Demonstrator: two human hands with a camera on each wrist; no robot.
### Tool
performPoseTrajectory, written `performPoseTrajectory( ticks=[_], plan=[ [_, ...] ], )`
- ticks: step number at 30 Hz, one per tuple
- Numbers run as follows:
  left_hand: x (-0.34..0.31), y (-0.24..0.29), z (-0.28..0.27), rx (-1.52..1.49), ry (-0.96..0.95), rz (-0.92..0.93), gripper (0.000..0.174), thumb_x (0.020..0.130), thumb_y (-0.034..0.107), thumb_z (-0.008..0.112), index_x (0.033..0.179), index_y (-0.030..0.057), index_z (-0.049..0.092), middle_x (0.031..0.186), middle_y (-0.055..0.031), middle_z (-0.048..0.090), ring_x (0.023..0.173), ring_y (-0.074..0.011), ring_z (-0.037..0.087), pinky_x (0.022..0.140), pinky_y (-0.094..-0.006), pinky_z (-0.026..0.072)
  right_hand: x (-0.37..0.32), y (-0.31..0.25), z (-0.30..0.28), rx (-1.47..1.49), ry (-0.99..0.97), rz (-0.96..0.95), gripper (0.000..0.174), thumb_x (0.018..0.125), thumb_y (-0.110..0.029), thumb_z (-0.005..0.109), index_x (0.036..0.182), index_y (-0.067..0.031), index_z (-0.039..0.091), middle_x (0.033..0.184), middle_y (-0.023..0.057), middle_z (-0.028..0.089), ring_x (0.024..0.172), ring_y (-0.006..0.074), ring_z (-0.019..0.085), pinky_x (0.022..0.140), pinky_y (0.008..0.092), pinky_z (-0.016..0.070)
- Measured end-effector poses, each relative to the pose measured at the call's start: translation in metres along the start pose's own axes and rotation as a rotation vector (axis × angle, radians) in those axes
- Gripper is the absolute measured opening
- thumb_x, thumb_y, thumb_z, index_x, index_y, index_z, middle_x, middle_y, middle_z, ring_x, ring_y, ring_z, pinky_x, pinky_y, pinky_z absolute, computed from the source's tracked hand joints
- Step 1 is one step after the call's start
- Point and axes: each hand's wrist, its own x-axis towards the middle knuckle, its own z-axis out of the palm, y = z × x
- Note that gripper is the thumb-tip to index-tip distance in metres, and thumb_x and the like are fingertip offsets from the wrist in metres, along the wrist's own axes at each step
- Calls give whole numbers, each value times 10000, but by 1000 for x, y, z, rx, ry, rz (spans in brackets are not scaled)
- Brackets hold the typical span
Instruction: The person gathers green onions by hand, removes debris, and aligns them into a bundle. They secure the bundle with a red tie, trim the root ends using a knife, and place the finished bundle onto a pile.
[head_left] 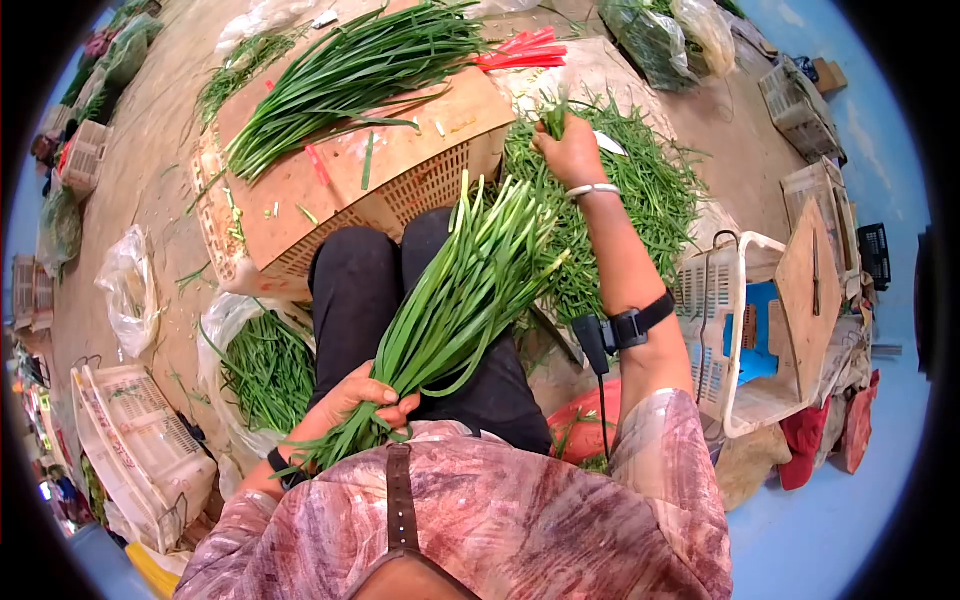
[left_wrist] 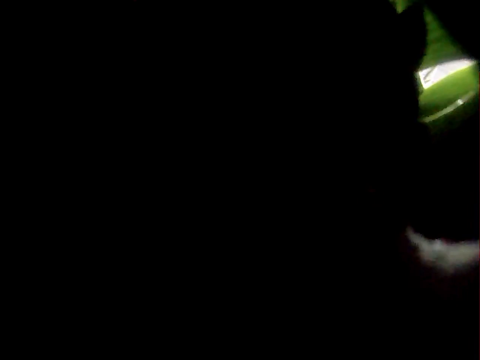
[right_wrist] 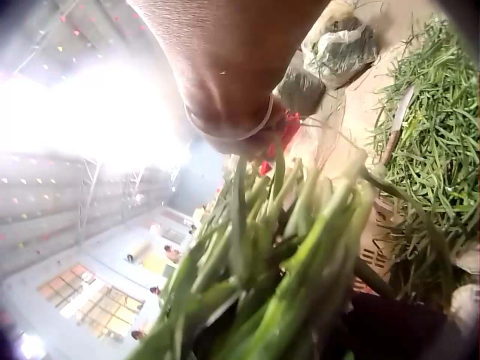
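In the head view my left hand [head_left: 365, 400] grips a thick bunch of garlic chives [head_left: 455, 290] by its leafy end, over the lap. Its pale stem ends point up and away from me. The left wrist view is nearly black, with only a bit of green leaf [left_wrist: 446, 101] at its edge. Farther out, my right hand [head_left: 572, 152] pinches a small tuft of green leaves [head_left: 556, 118] above a heap of loose greens [head_left: 640, 200]. A knife [right_wrist: 401, 112] lies on that heap, close by the right hand.
A board [head_left: 270, 215] on a plastic crate bears a big pile of chives [head_left: 350, 75] and red strips [head_left: 525, 50]. Left of my legs is a plastic bag of greens [head_left: 265, 370]. Crates stand at left [head_left: 140, 440] and right [head_left: 735, 400].
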Motion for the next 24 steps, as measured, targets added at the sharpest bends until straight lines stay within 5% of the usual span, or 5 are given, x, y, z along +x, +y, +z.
performPoseTrajectory(
  ticks=[6,8,16,20,24],
  plan=[
    [2,2,4,-16,15,-11,515,713,48,582,1194,-9,405,791,-143,493,509,-111,409,507,-259,362,-12,-37,17,-317,-755,-513,376,675,-142,637,1014,17,603,979,178,635,852,298,626,791,337,488],
    [0,1,5,-20,15,-5,514,715,45,579,1196,-9,404,791,-143,493,508,-112,403,507,-257,358,-19,-61,15,-442,-949,-360,354,673,-186,647,972,1,618,923,201,632,827,319,616,761,353,491],
    [1,1,7,-1,31,19,473,730,55,581,1160,-26,403,770,-139,514,465,-94,379,466,-254,312,-26,-41,33,-694,-579,-388,228,707,-150,598,871,4,631,781,226,625,775,366,617,723,432,495],
    [1,2,5,3,8,24,478,731,54,583,1166,-22,401,771,-140,514,467,-96,382,467,-255,310,-10,-35,11,-238,-94,-97,198,769,-144,589,859,29,624,766,238,623,710,361,623,701,421,493],
    [2,1,6,-1,5,25,487,735,52,583,1179,-17,394,777,-142,515,472,-95,386,471,-254,310,-31,-42,7,194,-522,28,250,791,-199,635,885,32,610,748,204,621,666,283,592,672,392,468]
  ],
)
